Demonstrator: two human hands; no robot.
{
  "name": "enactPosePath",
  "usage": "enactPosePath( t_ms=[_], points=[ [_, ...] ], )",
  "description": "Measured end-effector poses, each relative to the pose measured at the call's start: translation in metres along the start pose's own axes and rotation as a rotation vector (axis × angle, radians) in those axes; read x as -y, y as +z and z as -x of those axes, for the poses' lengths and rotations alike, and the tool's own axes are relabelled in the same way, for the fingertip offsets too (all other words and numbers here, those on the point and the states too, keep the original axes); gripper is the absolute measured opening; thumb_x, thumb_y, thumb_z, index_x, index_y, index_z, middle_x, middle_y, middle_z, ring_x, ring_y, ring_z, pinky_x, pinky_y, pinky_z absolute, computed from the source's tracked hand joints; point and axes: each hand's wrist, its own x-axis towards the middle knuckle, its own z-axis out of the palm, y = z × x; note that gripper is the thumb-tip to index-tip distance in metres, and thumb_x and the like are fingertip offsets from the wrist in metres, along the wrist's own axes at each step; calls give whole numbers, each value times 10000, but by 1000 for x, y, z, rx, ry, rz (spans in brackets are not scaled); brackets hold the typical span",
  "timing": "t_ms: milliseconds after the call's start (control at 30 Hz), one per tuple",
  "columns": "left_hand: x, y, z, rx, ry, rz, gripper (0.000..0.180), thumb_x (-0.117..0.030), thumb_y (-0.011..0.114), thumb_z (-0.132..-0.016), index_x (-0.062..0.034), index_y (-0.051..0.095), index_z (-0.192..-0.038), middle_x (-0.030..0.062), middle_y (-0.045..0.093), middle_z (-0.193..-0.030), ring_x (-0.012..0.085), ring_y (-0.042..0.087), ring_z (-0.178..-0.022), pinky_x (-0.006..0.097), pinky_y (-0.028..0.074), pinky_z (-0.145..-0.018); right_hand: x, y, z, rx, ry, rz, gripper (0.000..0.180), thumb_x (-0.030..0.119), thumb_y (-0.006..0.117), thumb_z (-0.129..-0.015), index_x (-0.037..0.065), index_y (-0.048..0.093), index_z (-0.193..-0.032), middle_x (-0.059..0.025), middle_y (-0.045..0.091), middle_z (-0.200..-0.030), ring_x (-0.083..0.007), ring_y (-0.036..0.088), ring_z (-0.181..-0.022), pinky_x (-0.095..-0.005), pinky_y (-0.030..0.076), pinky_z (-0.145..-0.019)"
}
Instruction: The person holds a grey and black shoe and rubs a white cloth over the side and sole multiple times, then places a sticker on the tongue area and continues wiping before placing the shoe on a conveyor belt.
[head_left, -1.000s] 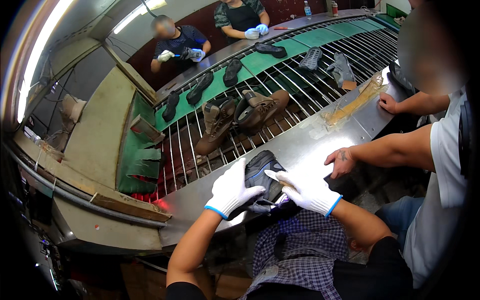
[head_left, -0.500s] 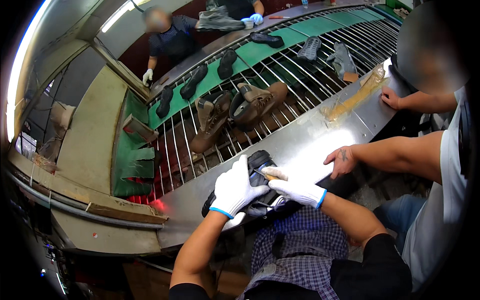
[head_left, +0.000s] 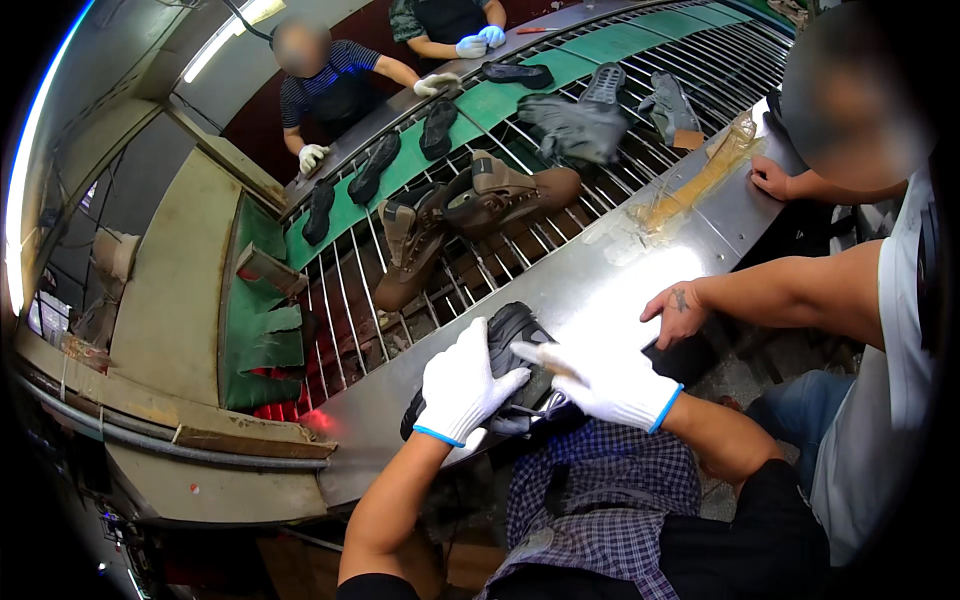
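Steel makes up the long bench [head_left: 600, 290] where the work goes on, its edge running right against the person's lap. On that edge lies a black shoe [head_left: 512, 335], and both gloved hands are on it. The left hand [head_left: 462, 385] is clamped over the shoe's near side, fingers spread, hiding most of the upper. The right hand [head_left: 600, 380] lies along the other side with its forefinger stretched toward the toe; a thin, light-coloured tool seems to sit under that finger, too small to make out. Only the rounded black toe shows clearly between the two gloves, and the shoe's heel end is lost under the left wrist and a pale scrap below it.

Just right of the right hand, a co-worker's bare hand [head_left: 678, 312] rests flat on the steel, the forearm running off to the right. Beyond the hands, a rack of white rods [head_left: 350, 300] carries two brown boots [head_left: 470, 215] lying on their sides, touching. Farther off, a grey boot [head_left: 575, 125] lies on the rods, and dark soles [head_left: 378, 168] sit in a row on a green belt [head_left: 500, 100]. Across the line, two more people in white gloves stand cut off by the top rim. A yellowish smear [head_left: 690, 190] streaks the bench farther right.
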Motion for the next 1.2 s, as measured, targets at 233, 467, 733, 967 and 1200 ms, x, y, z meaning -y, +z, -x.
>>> enactPosePath(
  t_ms=[233, 467, 733, 967, 1200],
  points=[
    [16, 20, 4, -109, 83, -82, 948, -562, 849, -792, 32, 509, -1449, 229, 740, -1172, 387, 765, -979, 467, 612, -856, -24, 44, -21, 138, -237, -429, 496, 266, 596, -1070, 127, 557, -1545, -197, 667, -1422, -342, 695, -1252, -409, 516, -1110],
    [8, 13, 2, -111, 123, -63, 927, -485, 848, -791, 51, 512, -1467, 243, 734, -1178, 394, 762, -980, 475, 611, -846, -18, 18, -26, 155, -233, -208, 467, 292, 549, -1105, 118, 558, -1538, -200, 721, -1333, -357, 725, -1170, -445, 554, -1016],
    [18, -13, 16, 48, 223, 36, 1040, -445, 943, -712, -13, 448, -1518, 280, 589, -1469, 438, 669, -1239, 497, 569, -1013, -32, 29, -42, 492, -295, -273, 515, 372, 538, -1111, 171, 516, -1585, -193, 640, -1475, -360, 618, -1357, -417, 455, -1163],
    [72, -19, 48, 67, 158, 65, 1007, -475, 920, -760, -77, 461, -1564, 181, 486, -1619, 387, 556, -1415, 444, 501, -1140, 0, 21, 13, 375, -99, -190, 495, 268, 662, -1052, 161, 580, -1528, -187, 715, -1332, -364, 732, -1143, -411, 580, -985],
    [68, -4, 45, 17, 179, 75, 781, -504, 829, -862, -88, 574, -1471, 165, 654, -1429, 370, 650, -1283, 452, 538, -1069, 16, 49, -5, -52, -169, -104, 476, 327, 605, -1067, 235, 555, -1531, -180, 753, -1008, -406, 750, -868, -481, 611, -784]
  ],
)
